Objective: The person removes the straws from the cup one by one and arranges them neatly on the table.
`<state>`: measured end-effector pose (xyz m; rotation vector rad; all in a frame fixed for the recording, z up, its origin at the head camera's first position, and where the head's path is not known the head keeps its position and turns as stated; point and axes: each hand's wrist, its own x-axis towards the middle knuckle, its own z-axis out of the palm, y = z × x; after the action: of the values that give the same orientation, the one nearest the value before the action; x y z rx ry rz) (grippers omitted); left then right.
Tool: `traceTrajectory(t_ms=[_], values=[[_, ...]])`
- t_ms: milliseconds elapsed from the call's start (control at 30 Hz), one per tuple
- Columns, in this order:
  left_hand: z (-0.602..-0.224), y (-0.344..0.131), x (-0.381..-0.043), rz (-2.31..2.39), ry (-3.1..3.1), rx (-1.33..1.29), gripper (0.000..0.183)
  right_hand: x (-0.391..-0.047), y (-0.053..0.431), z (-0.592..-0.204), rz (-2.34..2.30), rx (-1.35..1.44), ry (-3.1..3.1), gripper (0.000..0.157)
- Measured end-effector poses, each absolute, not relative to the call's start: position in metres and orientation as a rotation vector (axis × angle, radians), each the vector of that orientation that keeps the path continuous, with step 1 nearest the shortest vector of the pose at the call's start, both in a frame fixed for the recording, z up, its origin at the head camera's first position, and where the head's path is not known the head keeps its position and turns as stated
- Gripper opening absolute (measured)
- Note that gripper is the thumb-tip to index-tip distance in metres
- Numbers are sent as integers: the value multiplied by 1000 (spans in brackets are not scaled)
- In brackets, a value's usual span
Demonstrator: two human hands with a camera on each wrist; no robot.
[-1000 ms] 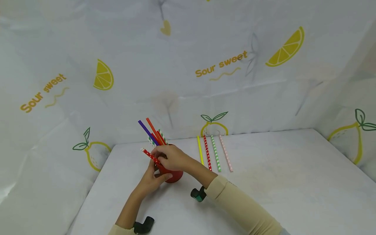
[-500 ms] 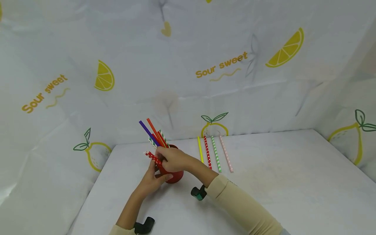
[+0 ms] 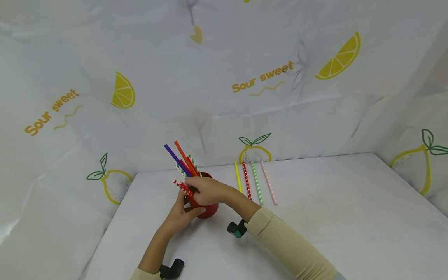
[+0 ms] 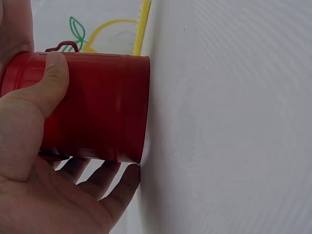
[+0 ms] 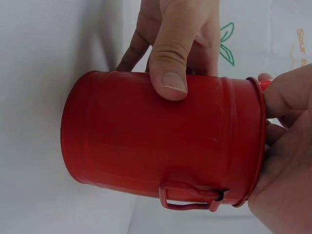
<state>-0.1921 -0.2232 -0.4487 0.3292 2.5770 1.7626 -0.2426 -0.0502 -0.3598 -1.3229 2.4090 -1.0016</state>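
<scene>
A red metal bucket with small side handles stands on the white table, holding several straws. My left hand grips its side, thumb across the front and fingers round behind, as the left wrist view shows. Over the mouth, my right hand has its fingers curled down inside the rim, around a red straw with white dots; the fingertips are mostly hidden. Dotted red ends lean out left of that hand. Behind it rise a purple straw, an orange straw and green-striped straws.
Right of the bucket lie a yellow straw, a red dotted straw, a green-striped straw and a pink straw, side by side. A white lemon-print backdrop rises at the table's far edge.
My right hand has shifted slightly right and down at the bucket's mouth. The dotted red straw ends have sunk lower, and two now show. My left hand keeps its hold.
</scene>
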Motion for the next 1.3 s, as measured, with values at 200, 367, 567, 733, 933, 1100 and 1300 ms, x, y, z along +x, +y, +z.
traceTrajectory(t_ms=[200,367,567,733,933,1100,1300], values=[[-450,-224,-192,1777,2565,329,94,-240,-48,-359,-1009,-1213,2441,28],[-449,-224,-192,1809,2539,385,94,-241,-48,-363,-1036,-1297,2436,24],[-449,-224,-191,1766,2594,366,96,-239,-48,-365,-1105,-1393,2439,13],[-450,-225,-192,1768,2582,382,97,-238,-47,-365,-1178,-1362,2463,11],[-450,-225,-192,1754,2602,351,96,-237,-47,-367,-1273,-1253,2477,11],[-450,-225,-192,1742,2605,319,96,-238,-46,-370,-1306,-1217,2473,17],[-450,-225,-193,1716,2628,293,96,-237,-43,-368,-1292,-1296,2487,28]])
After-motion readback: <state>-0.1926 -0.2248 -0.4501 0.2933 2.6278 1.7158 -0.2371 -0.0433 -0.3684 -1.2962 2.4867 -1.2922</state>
